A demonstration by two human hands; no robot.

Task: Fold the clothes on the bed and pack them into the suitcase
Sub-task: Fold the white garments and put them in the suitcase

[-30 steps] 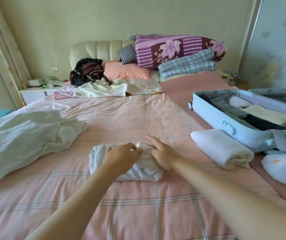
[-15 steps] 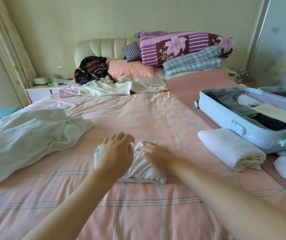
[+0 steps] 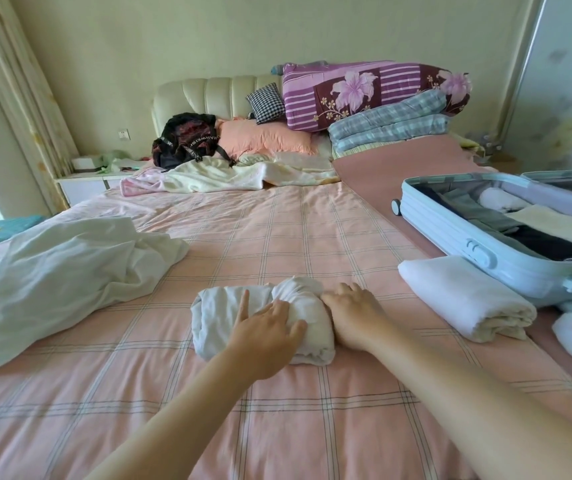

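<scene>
The bed (image 3: 277, 410), covered by a pink checked sheet, fills the view. An open light-blue suitcase (image 3: 450, 233) lies at right, partly packed. An unfolded white garment (image 3: 70, 265) lies at left. A folded white cloth (image 3: 461, 296) lies just beside the suitcase's near wall. A rolled white bundle (image 3: 222, 313) sits centre, near. The left hand (image 3: 270, 327) presses on it, fingers straight. The right hand (image 3: 353, 317) rests against its right end, fingers relaxed, gripping nothing.
</scene>
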